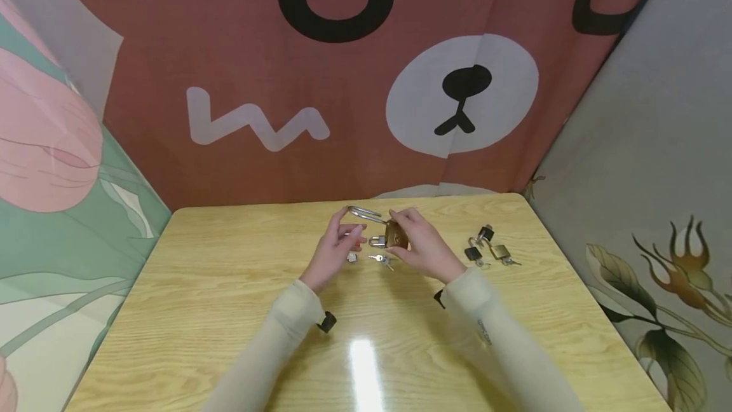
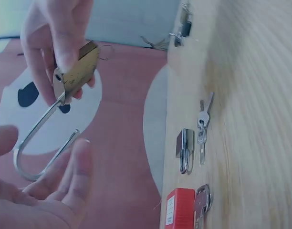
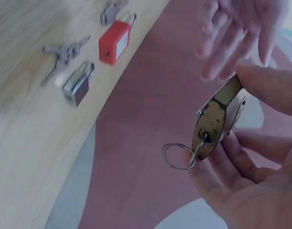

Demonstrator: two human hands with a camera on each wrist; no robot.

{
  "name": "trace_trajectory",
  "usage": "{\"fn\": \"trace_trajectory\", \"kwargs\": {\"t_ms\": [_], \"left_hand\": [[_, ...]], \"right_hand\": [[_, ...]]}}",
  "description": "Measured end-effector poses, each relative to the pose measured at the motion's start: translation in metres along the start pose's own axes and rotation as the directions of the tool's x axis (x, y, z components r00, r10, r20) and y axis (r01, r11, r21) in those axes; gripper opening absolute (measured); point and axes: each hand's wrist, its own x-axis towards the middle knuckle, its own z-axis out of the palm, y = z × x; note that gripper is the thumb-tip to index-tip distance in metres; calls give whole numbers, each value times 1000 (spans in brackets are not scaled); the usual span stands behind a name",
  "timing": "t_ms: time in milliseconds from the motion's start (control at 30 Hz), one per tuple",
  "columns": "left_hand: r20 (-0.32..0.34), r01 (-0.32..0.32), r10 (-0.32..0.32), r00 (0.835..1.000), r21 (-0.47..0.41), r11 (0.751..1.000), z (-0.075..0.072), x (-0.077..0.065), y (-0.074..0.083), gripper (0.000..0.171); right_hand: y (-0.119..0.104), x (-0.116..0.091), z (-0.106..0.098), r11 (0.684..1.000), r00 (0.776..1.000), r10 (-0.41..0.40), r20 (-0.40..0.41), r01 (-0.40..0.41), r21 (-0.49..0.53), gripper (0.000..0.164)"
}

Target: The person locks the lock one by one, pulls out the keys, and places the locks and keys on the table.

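My right hand (image 1: 426, 243) grips the brass body of a large padlock (image 1: 396, 235) above the table, thumb on one side and fingers on the other. Its long steel shackle (image 2: 35, 132) swings out open toward my left hand (image 1: 332, 253). That hand is spread around the shackle's bend, its fingers extended and mostly straight, thumb apart. In the right wrist view, a key (image 3: 201, 144) with a wire ring sits in the keyhole at the padlock's base. On the table below lie a small silver padlock (image 3: 78, 88) and a red padlock (image 3: 115, 42).
Loose keys (image 1: 380, 259) lie in front of the silver padlock, and more keys (image 2: 201, 202) are beside the red one. To the right is a group of small padlocks, including a brass one (image 1: 501, 251) and a black one (image 1: 472, 253). Printed cloth (image 1: 257, 177) hangs behind the table.
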Motion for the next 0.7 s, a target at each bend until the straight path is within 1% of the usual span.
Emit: {"fn": "trace_trajectory", "kwargs": {"t_ms": [67,133,233,300,400,467,533,600,700], "left_hand": [[-19,27,-29,999,-87,996,-3,1,0,61],[-29,34,-39,999,-160,986,-6,2,-2,55],[-37,50,-61,997,-246,968,-10,1,-5,45],[-29,57,-69,997,-301,952,-12,-1,-6,38],[-17,58,-68,998,-351,935,-14,-3,-6,34],[-11,54,-63,998,-373,926,-15,-4,-7,34],[5,47,-50,999,-407,912,-15,-4,-8,36],[33,49,-38,999,-451,891,-16,-4,-9,37],[90,52,-5,996,-527,848,-18,-4,-14,40]], "right_hand": [[-5,1,3,999,999,-36,12,36,0,73],[-9,2,7,997,997,-72,21,72,2,73],[-13,6,13,993,992,-120,34,120,8,74],[-14,7,17,990,989,-142,43,143,-4,75],[-15,8,19,984,983,-174,56,176,-41,74],[-16,8,21,977,978,-201,62,205,-66,74],[-17,8,21,970,972,-225,70,230,-78,73],[-18,8,21,965,967,-243,78,249,-80,73],[-19,7,21,963,964,-254,85,260,-75,73]]}}
